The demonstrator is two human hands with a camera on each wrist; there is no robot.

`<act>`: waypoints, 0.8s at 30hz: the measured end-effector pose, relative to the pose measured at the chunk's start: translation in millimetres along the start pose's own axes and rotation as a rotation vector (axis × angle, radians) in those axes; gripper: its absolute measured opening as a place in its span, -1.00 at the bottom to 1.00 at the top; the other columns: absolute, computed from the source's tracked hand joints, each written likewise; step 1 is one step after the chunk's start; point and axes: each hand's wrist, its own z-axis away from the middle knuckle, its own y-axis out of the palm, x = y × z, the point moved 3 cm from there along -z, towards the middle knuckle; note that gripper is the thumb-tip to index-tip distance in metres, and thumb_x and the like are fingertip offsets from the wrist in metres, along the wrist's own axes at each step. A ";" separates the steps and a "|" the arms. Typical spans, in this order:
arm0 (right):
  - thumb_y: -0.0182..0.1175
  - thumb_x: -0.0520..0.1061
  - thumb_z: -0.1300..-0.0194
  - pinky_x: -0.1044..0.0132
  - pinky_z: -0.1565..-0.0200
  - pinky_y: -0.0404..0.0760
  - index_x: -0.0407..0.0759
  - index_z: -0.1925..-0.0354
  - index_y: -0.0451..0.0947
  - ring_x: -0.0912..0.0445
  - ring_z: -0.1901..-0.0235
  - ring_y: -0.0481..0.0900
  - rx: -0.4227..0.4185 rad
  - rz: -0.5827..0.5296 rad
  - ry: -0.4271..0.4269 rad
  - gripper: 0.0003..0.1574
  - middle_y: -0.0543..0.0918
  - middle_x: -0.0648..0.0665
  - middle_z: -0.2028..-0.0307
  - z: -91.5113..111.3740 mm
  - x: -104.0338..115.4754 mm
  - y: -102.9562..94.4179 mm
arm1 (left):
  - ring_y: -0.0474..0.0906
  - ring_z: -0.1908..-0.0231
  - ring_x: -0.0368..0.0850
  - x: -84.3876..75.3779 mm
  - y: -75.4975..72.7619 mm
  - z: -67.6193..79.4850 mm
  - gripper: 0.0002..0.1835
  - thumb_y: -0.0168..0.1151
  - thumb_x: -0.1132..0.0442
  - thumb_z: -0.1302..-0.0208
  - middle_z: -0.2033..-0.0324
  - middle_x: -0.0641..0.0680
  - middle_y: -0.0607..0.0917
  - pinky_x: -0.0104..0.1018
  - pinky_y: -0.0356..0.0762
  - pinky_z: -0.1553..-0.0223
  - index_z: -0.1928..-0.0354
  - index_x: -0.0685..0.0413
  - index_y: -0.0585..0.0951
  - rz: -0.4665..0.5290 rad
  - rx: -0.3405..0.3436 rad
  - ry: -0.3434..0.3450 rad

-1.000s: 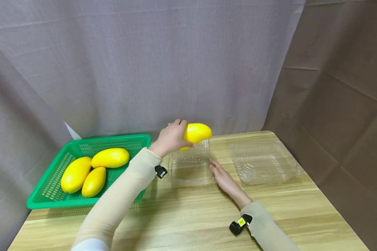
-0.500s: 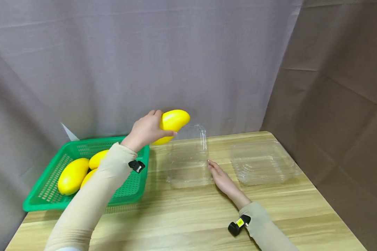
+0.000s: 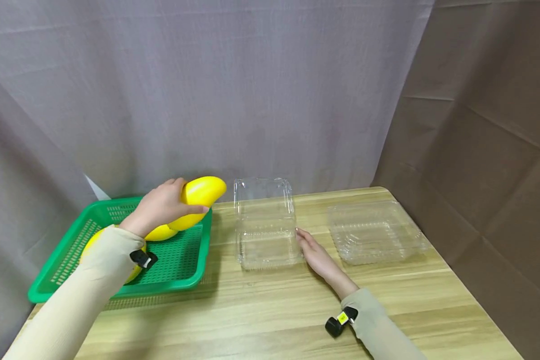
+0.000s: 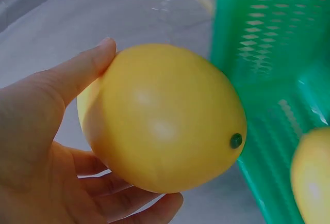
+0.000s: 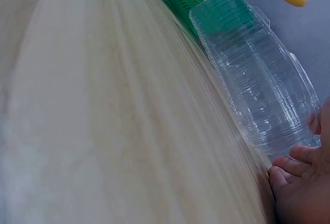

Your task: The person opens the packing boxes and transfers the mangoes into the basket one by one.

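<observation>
My left hand (image 3: 159, 207) grips a smooth yellow mango (image 3: 203, 192) above the right part of the green plastic basket (image 3: 202, 260). Thumb and fingers curl round it, and in the left wrist view the mango (image 4: 165, 121) shows a small dark green stem spot. Other mangoes (image 3: 162, 233) lie in the basket, partly hidden by my left arm. A clear plastic clamshell box (image 3: 270, 245) stands mid-table, its lid (image 3: 264, 197) raised at the back. My right hand (image 3: 318, 257) rests its fingers against the box's right side, fingers loosely extended.
Another clear clamshell container (image 3: 378, 232) sits on the wooden table (image 3: 270, 315) to the right. A grey curtain (image 3: 270, 100) hangs behind the table, and a brown one (image 3: 472, 150) on the right.
My left hand has carried the mango leftward from over the clamshell box's raised lid to over the basket. My right hand has stayed at the box's side.
</observation>
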 end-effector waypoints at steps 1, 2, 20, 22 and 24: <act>-0.27 0.26 -0.43 -0.07 -0.25 0.10 -0.03 -0.40 0.06 -0.15 -0.26 0.21 0.001 0.003 0.000 -0.28 0.18 -0.17 -0.35 0.1 -0.4 -0.1 | 0.44 0.36 0.02 4.1 0.5 3.3 -0.10 0.24 -0.41 0.10 0.24 0.13 0.49 -0.18 0.40 0.41 -0.04 0.21 0.37 -0.001 0.008 -0.004; -0.27 0.26 -0.43 -0.07 -0.24 0.11 -0.03 -0.40 0.06 -0.16 -0.26 0.21 0.003 0.009 -0.003 -0.28 0.18 -0.18 -0.35 0.2 -0.6 -0.3 | 0.44 0.37 0.02 7.8 0.9 6.5 -0.10 0.23 -0.42 0.10 0.24 0.14 0.49 -0.18 0.40 0.42 -0.04 0.22 0.37 -0.004 0.013 -0.008; -0.27 0.26 -0.43 -0.06 -0.24 0.12 -0.01 -0.40 0.06 -0.15 -0.24 0.24 -0.004 0.025 -0.010 -0.29 0.19 -0.16 -0.34 1.7 -1.2 -3.1 | 0.41 0.48 -0.03 51.6 38.7 30.5 -0.17 0.22 -0.39 0.05 0.45 0.07 0.49 -0.22 0.36 0.49 0.11 0.30 0.40 -0.011 0.109 -0.037; -0.27 0.26 -0.43 -0.05 -0.25 0.12 -0.03 -0.41 0.05 -0.15 -0.25 0.23 0.003 0.024 -0.014 -0.28 0.19 -0.17 -0.35 2.0 -1.1 -3.2 | 0.40 0.48 -0.03 53.9 39.1 32.4 -0.19 0.24 -0.37 0.05 0.46 0.07 0.49 -0.22 0.36 0.47 0.12 0.28 0.40 -0.010 0.117 -0.043; -0.27 0.27 -0.43 -0.06 -0.24 0.13 -0.01 -0.40 0.06 -0.15 -0.24 0.25 0.001 0.017 -0.007 -0.28 0.19 -0.17 -0.35 2.3 -1.2 -4.1 | 0.40 0.47 -0.03 55.6 39.5 33.6 -0.19 0.25 -0.36 0.06 0.46 0.07 0.49 -0.21 0.35 0.45 0.12 0.28 0.40 -0.005 0.133 -0.048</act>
